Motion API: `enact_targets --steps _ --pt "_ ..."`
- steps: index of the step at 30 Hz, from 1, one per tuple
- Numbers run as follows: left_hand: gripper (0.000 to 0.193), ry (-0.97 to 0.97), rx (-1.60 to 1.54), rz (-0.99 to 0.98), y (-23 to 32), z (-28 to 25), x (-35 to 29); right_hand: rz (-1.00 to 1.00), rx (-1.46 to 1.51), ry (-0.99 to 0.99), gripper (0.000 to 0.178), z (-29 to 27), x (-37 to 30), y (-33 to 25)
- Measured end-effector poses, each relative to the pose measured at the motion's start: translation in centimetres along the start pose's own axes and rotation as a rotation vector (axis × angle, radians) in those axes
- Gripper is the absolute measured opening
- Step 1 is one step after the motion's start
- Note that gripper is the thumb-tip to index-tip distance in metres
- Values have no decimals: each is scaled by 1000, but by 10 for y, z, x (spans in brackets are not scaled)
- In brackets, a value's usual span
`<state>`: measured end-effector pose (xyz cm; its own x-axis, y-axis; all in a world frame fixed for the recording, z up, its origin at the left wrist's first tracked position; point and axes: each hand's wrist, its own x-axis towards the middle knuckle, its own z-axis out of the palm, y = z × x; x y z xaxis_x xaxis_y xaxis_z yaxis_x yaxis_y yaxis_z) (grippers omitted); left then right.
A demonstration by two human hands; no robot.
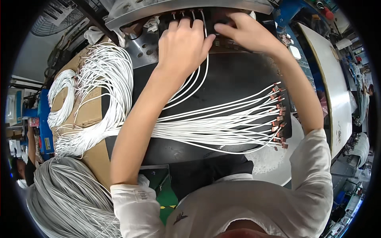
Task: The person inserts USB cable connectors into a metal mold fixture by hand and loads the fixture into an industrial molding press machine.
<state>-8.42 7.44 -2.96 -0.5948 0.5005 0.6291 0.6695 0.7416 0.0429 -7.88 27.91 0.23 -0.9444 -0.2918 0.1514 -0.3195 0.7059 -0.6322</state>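
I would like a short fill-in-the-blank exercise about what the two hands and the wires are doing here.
1. The wires lying across the black mat are ___ in colour.
2. The loose wire ends with small terminals point toward the person's ___ side.
3. Both the left hand and the right hand work at the ___ edge of the mat.
4. The big coil rests on brown ___.

Missing words: white; right; far; cardboard

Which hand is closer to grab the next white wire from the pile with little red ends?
Probably the right hand: the red-tipped wire ends lie on the right side of the black mat, under that arm. The left hand would have to cross over.
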Motion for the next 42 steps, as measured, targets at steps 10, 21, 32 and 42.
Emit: enact_targets --steps 10,21,32,42 --pt "61 -465 -2186 -980 68 -127 -255 401 1120 -850 48 97 -327 -11" --pt "42 261 -1417 -1660 86 -58 -343 864 1482 682 48 218 -378 25" --pt "35 266 -1211 -1682 78 -57 -345 762 1589 418 61 210 -371 26" --pt "36 -858 -1430 -1161 60 -127 -282 40 816 -288 18 91 -317 -65"
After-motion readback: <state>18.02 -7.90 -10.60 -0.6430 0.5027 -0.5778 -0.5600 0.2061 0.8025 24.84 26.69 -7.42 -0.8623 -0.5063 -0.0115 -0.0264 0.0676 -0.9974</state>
